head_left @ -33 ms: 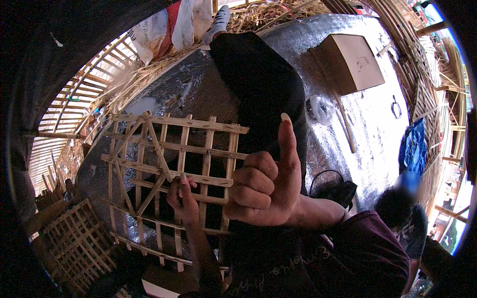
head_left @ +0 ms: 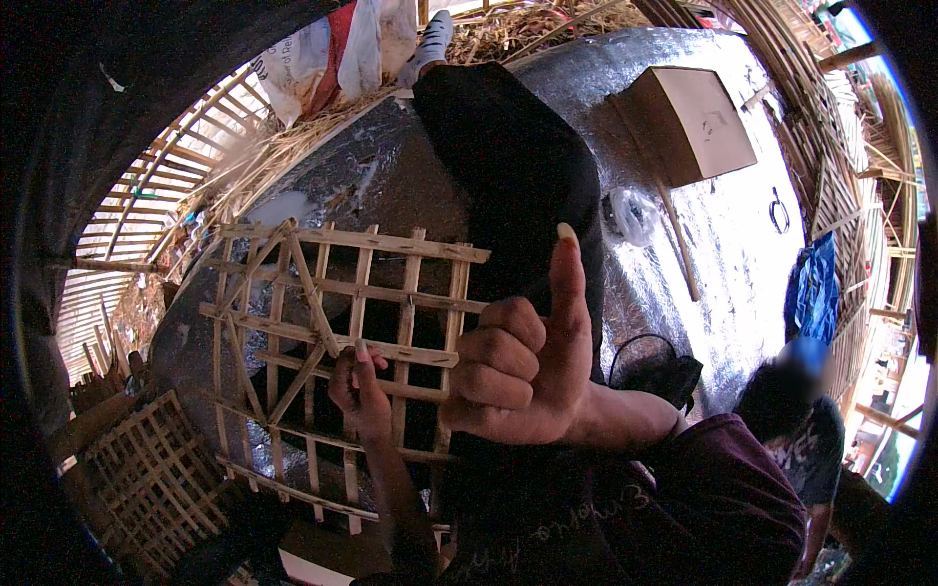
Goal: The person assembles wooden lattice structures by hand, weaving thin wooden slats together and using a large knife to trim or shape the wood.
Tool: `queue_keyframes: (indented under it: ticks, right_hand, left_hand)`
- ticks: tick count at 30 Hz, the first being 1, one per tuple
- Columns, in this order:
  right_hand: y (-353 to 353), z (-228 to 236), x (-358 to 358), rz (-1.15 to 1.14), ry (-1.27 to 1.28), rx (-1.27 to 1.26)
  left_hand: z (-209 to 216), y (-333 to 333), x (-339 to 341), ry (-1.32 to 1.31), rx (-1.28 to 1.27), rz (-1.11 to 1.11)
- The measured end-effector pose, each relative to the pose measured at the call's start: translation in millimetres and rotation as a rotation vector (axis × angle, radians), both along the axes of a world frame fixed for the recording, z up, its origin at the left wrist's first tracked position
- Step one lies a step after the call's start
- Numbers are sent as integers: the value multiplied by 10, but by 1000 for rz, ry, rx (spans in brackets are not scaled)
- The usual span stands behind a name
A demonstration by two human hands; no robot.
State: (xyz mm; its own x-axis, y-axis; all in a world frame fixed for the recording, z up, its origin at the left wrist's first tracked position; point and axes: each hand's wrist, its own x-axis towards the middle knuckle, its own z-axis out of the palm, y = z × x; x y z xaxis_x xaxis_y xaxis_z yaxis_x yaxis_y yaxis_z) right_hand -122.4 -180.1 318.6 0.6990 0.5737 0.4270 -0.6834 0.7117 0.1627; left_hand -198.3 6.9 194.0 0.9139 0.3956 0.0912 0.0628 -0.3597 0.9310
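Observation:
A lattice of pale split bamboo strips [head_left: 408, 305] lies across my lap, left of centre. Several thin slats cross it at a slant, making pointed shapes at its left part. My left hand [head_left: 362, 396] is closed at the middle of the lattice, thumb and fingers pinching near the foot of a slanting slat. My right hand [head_left: 513, 366] is beside the lattice's right edge, its fingers curled into a fist and its thumb sticking straight up. Nothing shows in that fist, though its palm side is partly hidden.
A second bamboo lattice [head_left: 151, 479] lies lower left. On the silvery sheet [head_left: 723, 264] are a cardboard box [head_left: 699, 127], a stick [head_left: 679, 239], a clear plastic roll [head_left: 630, 217] and a dark wire loop [head_left: 778, 212]. A blue plastic sheet [head_left: 811, 288] and another person [head_left: 806, 430] are at right.
My hands and the lattice stay in place; the right thumb shifts very slightly. The other person at the right has moved a little.

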Motion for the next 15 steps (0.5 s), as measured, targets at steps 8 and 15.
queue_keyframes:
  ticks: [8, 15]
  right_hand:
    - [-7, -30, -153, -37, 394, -197]
    - [24, 95, -87, -36, 400, -213]
  left_hand:
    - [83, 7, 15, 90, -215, 34]
    - [82, 89, 3, 170, -59, 41]
